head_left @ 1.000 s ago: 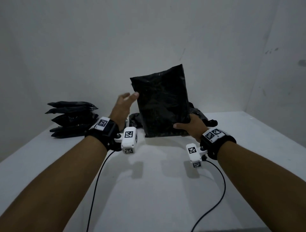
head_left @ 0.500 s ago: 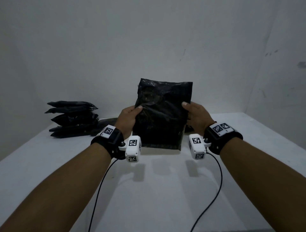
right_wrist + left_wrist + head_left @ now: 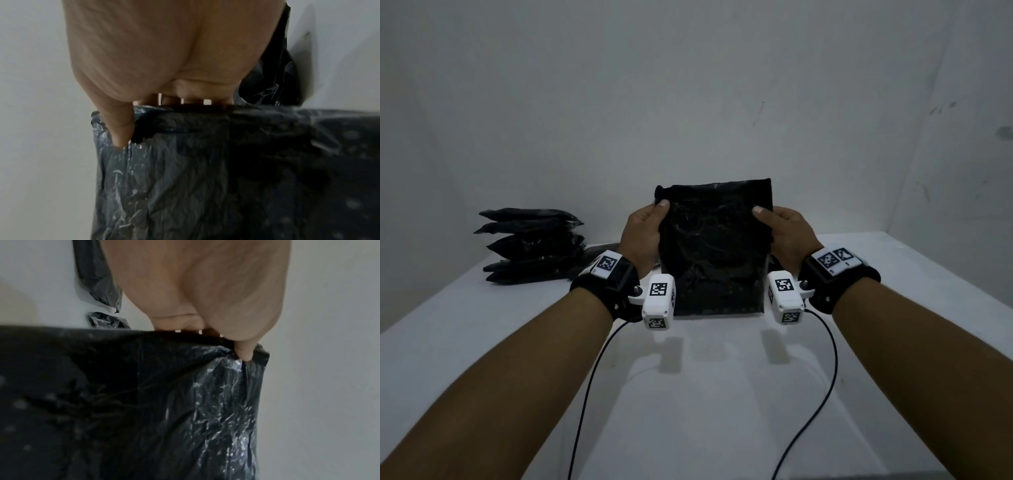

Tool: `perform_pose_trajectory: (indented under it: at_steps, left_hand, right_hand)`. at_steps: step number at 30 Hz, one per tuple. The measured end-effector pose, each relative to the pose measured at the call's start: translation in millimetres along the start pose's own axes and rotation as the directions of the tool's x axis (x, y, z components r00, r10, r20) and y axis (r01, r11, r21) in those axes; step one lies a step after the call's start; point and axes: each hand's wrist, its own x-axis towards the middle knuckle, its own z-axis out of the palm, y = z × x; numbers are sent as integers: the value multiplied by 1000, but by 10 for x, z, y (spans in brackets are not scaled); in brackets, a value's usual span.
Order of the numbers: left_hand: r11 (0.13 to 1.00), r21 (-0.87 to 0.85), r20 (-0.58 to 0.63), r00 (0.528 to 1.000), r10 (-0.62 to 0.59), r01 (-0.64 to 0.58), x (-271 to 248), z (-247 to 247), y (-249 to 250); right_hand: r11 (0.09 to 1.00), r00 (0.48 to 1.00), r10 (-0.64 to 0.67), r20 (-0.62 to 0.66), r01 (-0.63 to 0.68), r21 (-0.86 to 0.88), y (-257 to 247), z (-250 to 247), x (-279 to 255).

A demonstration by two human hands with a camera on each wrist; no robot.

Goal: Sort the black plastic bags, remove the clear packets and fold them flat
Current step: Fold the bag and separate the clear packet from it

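Black plastic bag [image 3: 714, 250] upright above the white tabletop [image 3: 722, 394], at centre, flat face toward the camera, bottom edge hanging just over the surface. Left hand [image 3: 642, 236] clasping the bag's left edge near the top, thumb on the near face, fingers behind. Right hand [image 3: 787, 233] clasping the right edge at the same height, thumb likewise in front. Both grips closed on the bag, pinching it between thumb and fingers. From the left wrist, thumb tip [image 3: 244, 353] pressed into crinkled, shiny plastic at the upper corner; from the right wrist, thumb [image 3: 120, 128] dug in the same way. Stack of black bags [image 3: 530, 245] piled at far left on the tabletop, well apart from the held one. More crumpled black plastic [image 3: 273, 78] behind the right hand.
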Motion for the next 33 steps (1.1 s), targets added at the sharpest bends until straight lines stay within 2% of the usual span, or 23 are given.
perform_pose_trajectory:
  at_steps: [2, 4, 6, 8, 9, 13, 16, 20, 29, 33]
  left_hand:
    - [999, -40, 15, 1000, -14, 14, 24, -33, -33]
    - [995, -41, 122, 989, -87, 92, 36, -105, -90]
    - [977, 115, 251, 946, -203, 179, 8, -224, -172]
    - [930, 294, 293, 905, -308, 221, -79, -315, -265]
    - [912, 341, 286, 899, -332, 228, -120, -340, -315]
    - [922, 321, 195, 938, -288, 217, -192, -342, -407]
    - [926, 309, 163, 947, -276, 217, -167, -315, -403]
    - [924, 310, 167, 944, -285, 224, -145, -324, -429]
    - [972, 125, 153, 964, -215, 197, -84, -386, -531]
    - [980, 105, 219, 957, -191, 171, -54, -423, -545]
  right_hand:
    - [998, 1000, 14, -13, -15, -66, 35, -29, 10]
    - [996, 999, 10, -31, -13, -85, 66, -46, 16]
    - [998, 999, -2, -32, 0, -59, 90, -41, 18]
    - [999, 999, -10, -32, 9, -47, 97, -28, 11]
    - [999, 1000, -8, -29, 7, -46, 96, -26, 8]
    - [994, 995, 65, 74, -59, -87, 108, -57, -20]
    - [986, 983, 110, 146, -89, -143, 163, -83, -79]
    - [982, 987, 86, 132, -62, -176, 239, -106, -109]
    - [976, 998, 4, 70, 11, -215, 352, -183, -35]
    - [980, 995, 8, 103, 12, -196, 393, -215, -52]
